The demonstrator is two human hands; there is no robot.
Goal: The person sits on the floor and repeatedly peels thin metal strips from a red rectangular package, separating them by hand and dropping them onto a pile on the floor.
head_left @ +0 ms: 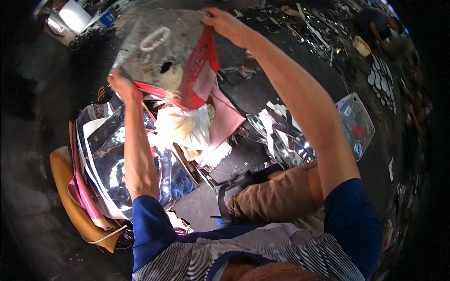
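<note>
I hold up a large square metal tin (140,54) with both hands, its bare grey end facing me. That end has a pale handle and a dark round hole, and a printed red side (199,70) shows on the right. My left hand (124,86) is closed on the tin's lower left corner. My right hand (226,27) grips its upper right corner. Below the tin lie a crumpled whitish plastic bag (185,126) and a pink sheet (225,117). Whether they touch the tin, I cannot tell.
Shiny bent sheets (117,159) are stacked at left, beside a yellow-orange padded piece (68,192). Scrap strips (276,129) lie ahead of my knee. A clear plastic lid (358,124) is at right. Far right, another person (375,25) bends among scattered scrap.
</note>
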